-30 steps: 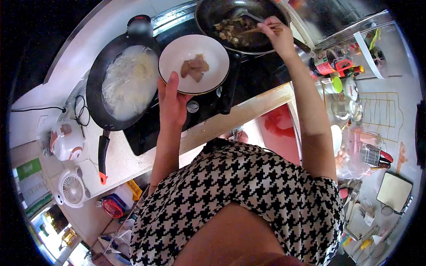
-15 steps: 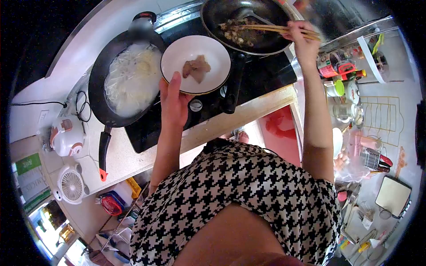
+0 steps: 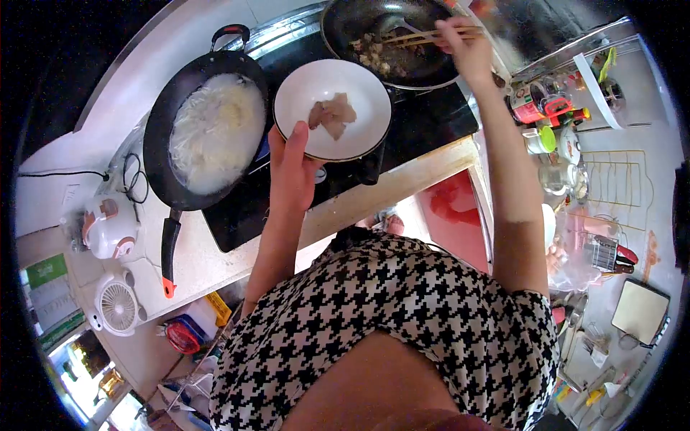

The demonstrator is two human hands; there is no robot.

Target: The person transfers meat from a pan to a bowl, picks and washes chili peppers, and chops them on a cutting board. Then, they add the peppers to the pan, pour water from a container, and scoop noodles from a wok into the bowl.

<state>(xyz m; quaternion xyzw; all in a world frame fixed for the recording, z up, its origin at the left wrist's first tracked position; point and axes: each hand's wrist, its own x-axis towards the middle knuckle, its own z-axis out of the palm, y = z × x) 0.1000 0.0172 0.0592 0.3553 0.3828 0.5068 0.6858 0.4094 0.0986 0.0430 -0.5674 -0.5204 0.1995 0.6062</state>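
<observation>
My left hand [image 3: 293, 172] grips the near rim of a white bowl [image 3: 302, 90], thumb over the edge. Several pale slices of meat [image 3: 333, 115] lie inside it. Wooden chopsticks [image 3: 424, 34] are pinched in my right hand [image 3: 466, 52], their tips over browned bits of food [image 3: 381, 56] in the dark frying pan [image 3: 431, 72] at the back right. A metal spatula [image 3: 394, 23] rests in that pan, its handle partly hidden. Left of the bowl, a black wok [image 3: 159, 151] holds white noodles [image 3: 215, 136] in cloudy, bubbling liquid.
Both pans stand on a black cooktop [image 3: 233, 226]. The wok's black handle [image 3: 169, 248] reaches over the counter's front left. A white appliance [image 3: 110, 226] and a small fan [image 3: 116, 305] stand at left. Bottles and jars [image 3: 550, 104] line the right side, beside a wire rack [image 3: 611, 179].
My left hand has shifted the bowl slightly to the right. My right hand has moved left and a little up with the chopsticks. Steam over the wok's far handle has thinned.
</observation>
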